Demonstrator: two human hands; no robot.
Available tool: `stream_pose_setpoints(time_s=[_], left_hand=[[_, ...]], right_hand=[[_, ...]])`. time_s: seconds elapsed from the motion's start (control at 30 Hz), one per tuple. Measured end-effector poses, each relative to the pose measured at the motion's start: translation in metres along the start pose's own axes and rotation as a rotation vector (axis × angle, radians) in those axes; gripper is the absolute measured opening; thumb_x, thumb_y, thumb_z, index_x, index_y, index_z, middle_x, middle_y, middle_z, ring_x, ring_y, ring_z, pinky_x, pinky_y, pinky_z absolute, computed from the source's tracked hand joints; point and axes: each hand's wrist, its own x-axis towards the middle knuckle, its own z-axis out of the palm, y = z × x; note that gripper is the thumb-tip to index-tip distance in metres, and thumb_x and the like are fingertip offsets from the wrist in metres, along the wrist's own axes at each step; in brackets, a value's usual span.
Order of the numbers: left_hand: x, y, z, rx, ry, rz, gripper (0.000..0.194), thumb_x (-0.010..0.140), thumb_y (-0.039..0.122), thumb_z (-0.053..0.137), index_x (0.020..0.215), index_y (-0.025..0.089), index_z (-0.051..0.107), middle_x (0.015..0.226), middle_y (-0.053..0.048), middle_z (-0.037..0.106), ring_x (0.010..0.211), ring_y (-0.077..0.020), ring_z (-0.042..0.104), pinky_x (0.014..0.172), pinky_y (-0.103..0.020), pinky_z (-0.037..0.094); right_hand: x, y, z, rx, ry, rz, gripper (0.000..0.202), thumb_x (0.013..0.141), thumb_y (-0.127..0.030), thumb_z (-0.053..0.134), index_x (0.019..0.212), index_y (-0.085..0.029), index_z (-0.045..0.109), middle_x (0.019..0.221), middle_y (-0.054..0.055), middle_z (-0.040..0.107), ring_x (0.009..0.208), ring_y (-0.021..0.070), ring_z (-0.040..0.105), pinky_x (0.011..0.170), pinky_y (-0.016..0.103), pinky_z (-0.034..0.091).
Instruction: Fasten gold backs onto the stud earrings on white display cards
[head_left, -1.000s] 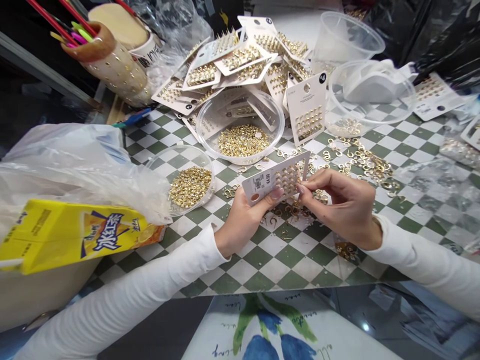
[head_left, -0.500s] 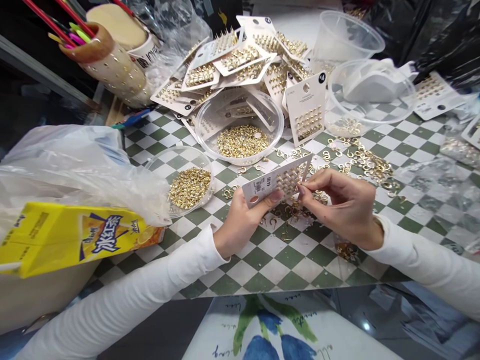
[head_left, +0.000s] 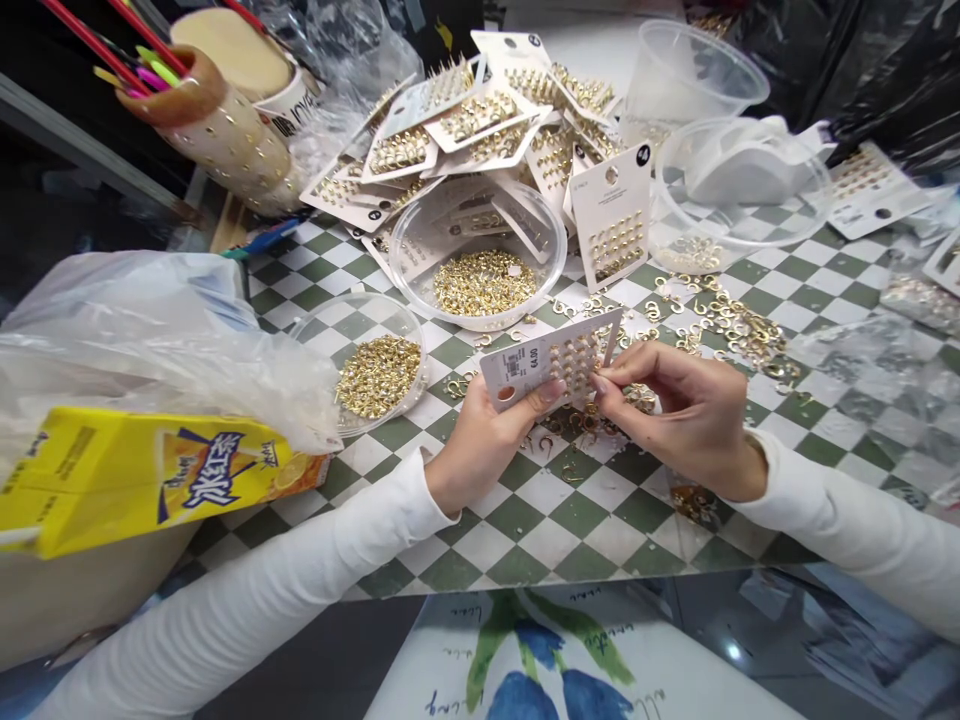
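My left hand (head_left: 480,435) grips one end of a white earring card (head_left: 525,372), thumb on the face that bears a price label and rows of small gold earring backs. The card is tilted above the table. At its other end, my right hand (head_left: 675,410) pinches with thumb and forefinger by the rows; whatever is between those fingertips is too small to make out. Loose gold hoop earrings (head_left: 750,335) lie beyond the right hand, with more under the card. A clear round tub (head_left: 480,320) and a shallow clear lid (head_left: 300,325) both hold small gold pieces.
Filled earring cards (head_left: 480,115) are heaped at the back. Clear containers (head_left: 742,235) and a tape dispenser (head_left: 750,170) stand back right. A yellow drink carton (head_left: 112,480), plastic bag (head_left: 135,310) and pen holder (head_left: 225,130) occupy the left. The checkered table's front edge (head_left: 525,590) is near.
The card has shifted very slightly left in my left hand. My right hand's fingertips have moved a little left and down along the rows, still pinched.
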Motion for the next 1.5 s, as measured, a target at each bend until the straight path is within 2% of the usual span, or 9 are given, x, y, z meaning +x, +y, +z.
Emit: stream_pose_setpoints(time_s=[0.27,0.5,0.67,0.93,1.1,1.3,1.5], left_hand=[[-0.001,0.002,0.002,-0.078,-0.098,0.011,0.043,0.085,0.025,0.08,0.127,0.023,0.071,0.116,-0.007,0.079,0.118,-0.0264,0.071,0.115,-0.047,0.05],[0.0,0.003,0.0,-0.054,-0.141,-0.005,0.048,0.087,0.026,0.077,0.135,0.026,0.067,0.124,-0.007,0.077,0.127,-0.0286,0.067,0.121,-0.05,0.045],[0.0,0.003,0.001,-0.045,-0.131,-0.014,0.05,0.086,0.028,0.077,0.135,0.027,0.067,0.127,-0.007,0.076,0.13,-0.0299,0.066,0.12,-0.051,0.046],[0.0,0.001,-0.002,-0.043,-0.111,-0.028,0.046,0.086,0.029,0.078,0.131,0.026,0.069,0.127,-0.008,0.076,0.13,-0.0305,0.066,0.12,-0.051,0.046],[-0.001,-0.001,-0.003,-0.018,-0.047,-0.017,0.044,0.085,0.032,0.08,0.128,0.024,0.07,0.124,-0.008,0.077,0.129,-0.0303,0.065,0.119,-0.053,0.045],[-0.002,-0.01,-0.008,0.099,-0.055,0.063,0.035,0.09,0.037,0.077,0.121,0.023,0.073,0.125,-0.007,0.076,0.129,-0.0283,0.064,0.118,-0.05,0.046],[-0.001,-0.015,-0.009,0.12,-0.029,0.125,0.04,0.091,0.036,0.076,0.128,0.026,0.069,0.127,-0.006,0.076,0.128,-0.0267,0.066,0.115,-0.047,0.049]], right_hand=[[0.0,0.001,0.0,0.029,0.013,0.007,0.022,0.081,0.001,0.071,0.084,-0.019,0.062,0.079,-0.001,0.066,0.074,0.0106,0.066,0.066,0.023,0.057],[0.001,0.002,0.0,0.024,0.004,0.008,0.022,0.081,-0.001,0.072,0.084,-0.022,0.064,0.078,-0.002,0.066,0.073,0.0125,0.067,0.063,0.026,0.058],[0.001,0.001,0.0,0.014,0.01,0.028,0.023,0.082,-0.002,0.071,0.085,-0.024,0.063,0.078,-0.002,0.066,0.073,0.0135,0.067,0.064,0.027,0.06],[0.002,-0.001,0.0,0.004,0.003,0.0,0.022,0.081,-0.003,0.071,0.084,-0.023,0.064,0.077,-0.001,0.067,0.071,0.0138,0.068,0.06,0.028,0.06],[0.002,0.0,-0.001,0.001,0.004,-0.002,0.02,0.082,-0.004,0.071,0.084,-0.022,0.064,0.077,-0.001,0.067,0.071,0.0139,0.068,0.06,0.028,0.059],[0.001,0.0,0.0,-0.013,0.024,0.015,0.02,0.082,-0.005,0.072,0.084,-0.023,0.064,0.077,-0.001,0.068,0.072,0.0142,0.068,0.061,0.028,0.06],[0.001,-0.001,0.001,-0.005,0.039,0.037,0.019,0.082,-0.006,0.073,0.083,-0.023,0.064,0.078,0.0,0.069,0.072,0.0152,0.069,0.06,0.029,0.059]])
